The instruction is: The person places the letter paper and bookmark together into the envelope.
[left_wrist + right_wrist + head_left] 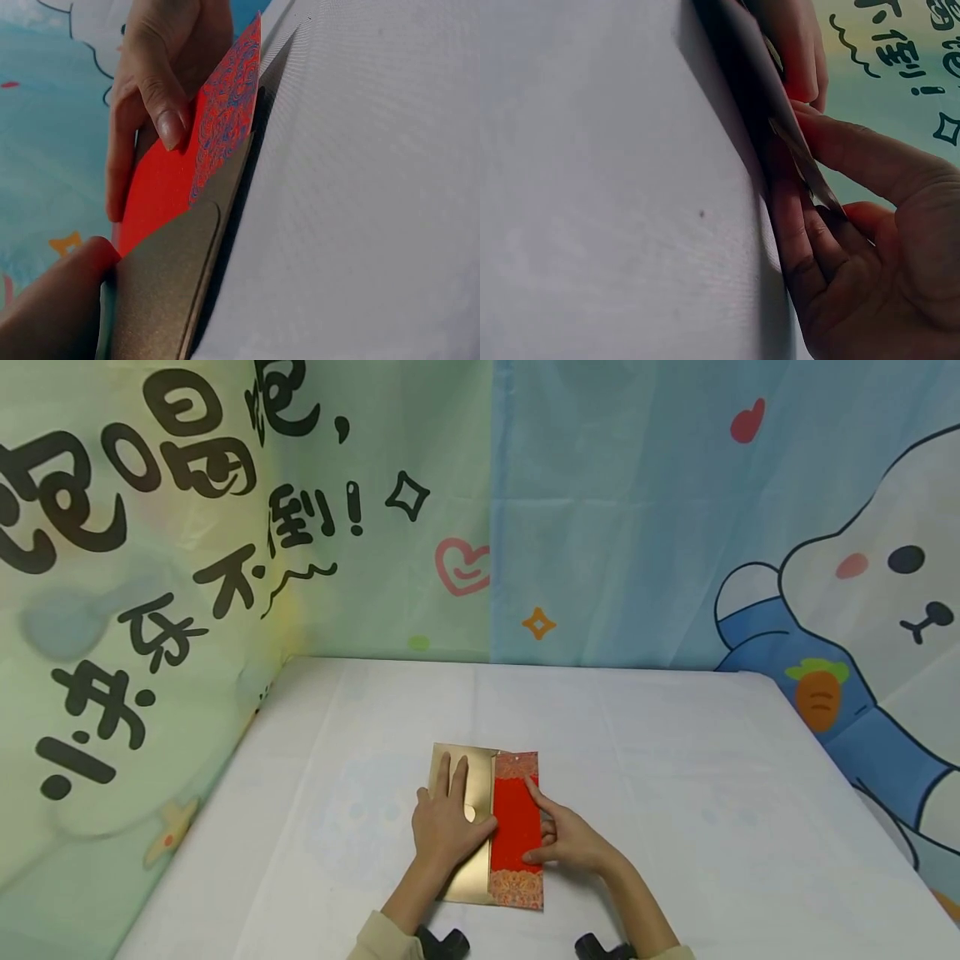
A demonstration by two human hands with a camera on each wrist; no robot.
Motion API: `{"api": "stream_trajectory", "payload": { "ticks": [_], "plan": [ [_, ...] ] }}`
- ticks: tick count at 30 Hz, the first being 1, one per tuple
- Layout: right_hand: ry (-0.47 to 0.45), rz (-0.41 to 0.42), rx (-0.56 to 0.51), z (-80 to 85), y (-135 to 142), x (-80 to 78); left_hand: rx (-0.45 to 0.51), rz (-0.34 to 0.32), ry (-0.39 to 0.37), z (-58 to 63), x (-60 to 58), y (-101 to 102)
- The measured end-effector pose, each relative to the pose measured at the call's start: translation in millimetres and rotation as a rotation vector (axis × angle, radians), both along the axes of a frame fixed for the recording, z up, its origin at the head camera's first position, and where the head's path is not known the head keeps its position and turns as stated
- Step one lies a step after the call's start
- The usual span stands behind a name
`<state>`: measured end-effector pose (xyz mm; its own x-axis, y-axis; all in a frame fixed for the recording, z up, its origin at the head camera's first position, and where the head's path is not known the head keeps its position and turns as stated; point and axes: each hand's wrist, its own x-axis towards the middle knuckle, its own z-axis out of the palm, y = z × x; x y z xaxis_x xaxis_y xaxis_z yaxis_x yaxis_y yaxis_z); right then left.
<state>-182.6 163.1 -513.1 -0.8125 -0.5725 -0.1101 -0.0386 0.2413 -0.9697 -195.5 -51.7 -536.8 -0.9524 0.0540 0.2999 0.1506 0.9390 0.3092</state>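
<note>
A card with a gold panel [471,885] and a red panel [513,827] lies on the white table. Orange patterned bands run across the top and bottom of the red part. My left hand [446,822] presses on the gold panel with its fingers stretched out, the thumb reaching to the red part. On the other side, my right hand [577,843] holds the red panel's right edge. In the right wrist view, the right hand's thumb and fingers [799,232] lie on either side of that raised edge. The left wrist view shows the red panel [161,187] tilted up beside the gold panel [165,292].
The white tablecloth [675,777] spreads around the card. A printed curtain [600,527] stands behind the table and along its left side. Two black objects [447,945] show at the bottom edge, near the wrists.
</note>
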Motion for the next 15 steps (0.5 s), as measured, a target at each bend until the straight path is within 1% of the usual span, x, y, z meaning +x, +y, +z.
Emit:
{"api": "stream_trajectory", "payload": {
  "ticks": [6,12,15],
  "plan": [
    [0.004,0.002,0.056,1.8,-1.2,-2.1,0.004,-0.001,0.004,-0.3,0.2,0.3],
    [0.07,-0.006,0.157,7.3,-4.9,-2.9,0.009,0.004,-0.005,-1.3,-0.5,0.5],
    [0.118,-0.042,0.199,7.7,-6.4,-1.9,0.002,0.008,-0.016,-2.2,-1.4,0.7]
  ]
}}
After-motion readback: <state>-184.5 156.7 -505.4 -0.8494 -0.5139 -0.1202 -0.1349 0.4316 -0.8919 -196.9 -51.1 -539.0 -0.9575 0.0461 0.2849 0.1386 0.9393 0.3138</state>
